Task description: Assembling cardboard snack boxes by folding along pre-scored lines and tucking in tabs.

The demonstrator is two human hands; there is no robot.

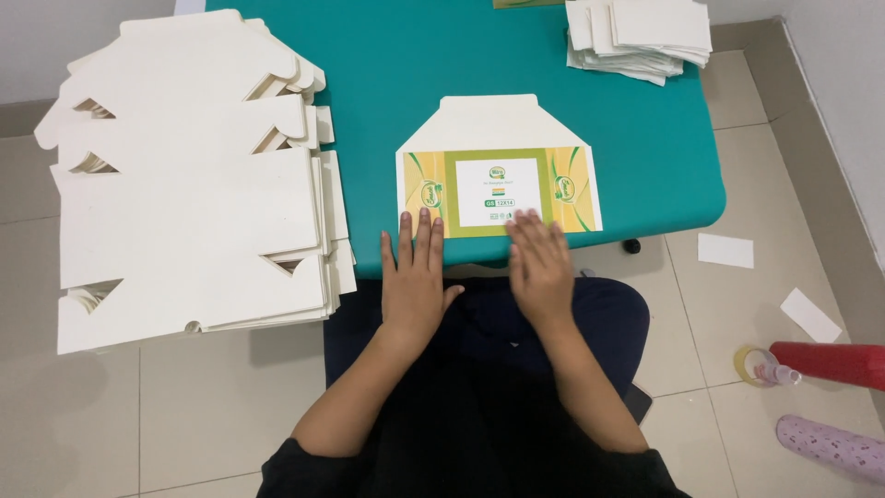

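- Worktop (pixel 553 55): a teal surface stretching away ahead of my hands; its near edge runs just under my fingers, and my lap lies below it.
- Stack of blank carton sheets (pixel 184 203): a tall pile of flat, cream, die-cut blanks well to the left of my left hand, overhanging the worktop's left side.
- Flat carton blank (pixel 498 184): the piece in hand, lying printed side up directly ahead of both hands. Its long axis runs left to right, across my reach; a plain cream flap with slanted corners points away from me, and the green and yellow printed band with a white centre panel lies nearest my fingers.
- Left hand (pixel 413 277): flat, palm down, fingers spread wide and empty; the fingertips rest on the near left edge of the blank.
- Right hand (pixel 539 267): flat, palm down, fingers close together and empty; the fingertips overlap the near edge right of centre. Both hands lie about equally near the blank.
- Small stack of cream pieces (pixel 641 37): far ahead and to the right of my right hand, at the worktop's far corner.
- Floor items: paper scraps (pixel 725 250), a red cylinder (pixel 830 362) and a tape roll (pixel 751 362), down to the right of my right hand.
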